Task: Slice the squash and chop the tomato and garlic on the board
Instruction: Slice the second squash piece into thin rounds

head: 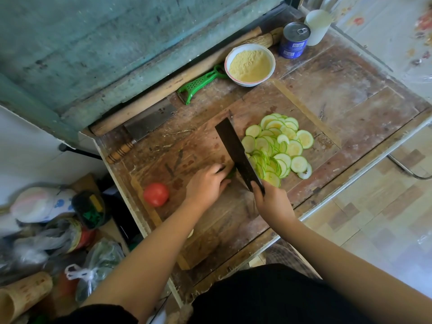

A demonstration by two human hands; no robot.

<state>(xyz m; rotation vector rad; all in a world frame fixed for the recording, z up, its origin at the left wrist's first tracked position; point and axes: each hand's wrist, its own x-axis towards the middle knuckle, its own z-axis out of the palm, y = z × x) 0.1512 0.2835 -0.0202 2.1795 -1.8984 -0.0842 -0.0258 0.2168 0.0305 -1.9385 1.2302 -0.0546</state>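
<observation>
A worn wooden cutting board (261, 99) lies on the table. Many thin pale-green squash slices (279, 146) are heaped on its right half. My left hand (207, 184) curls over the short dark-green squash end (231, 173), which is mostly hidden under the fingers. My right hand (268, 199) grips the handle of a dark cleaver (236, 150); its blade stands on the board between the squash end and the slices. A whole red tomato (156, 194) sits near the board's left edge. No garlic shows.
Behind the board lie a second cleaver with a wooden handle (145, 127), a green peeler (201, 84), a rolling pin (168, 87), a white bowl of yellow meal (249, 64), a blue can (295, 39) and a white cup (318, 25). Bags and jars (58, 232) crowd the floor at left.
</observation>
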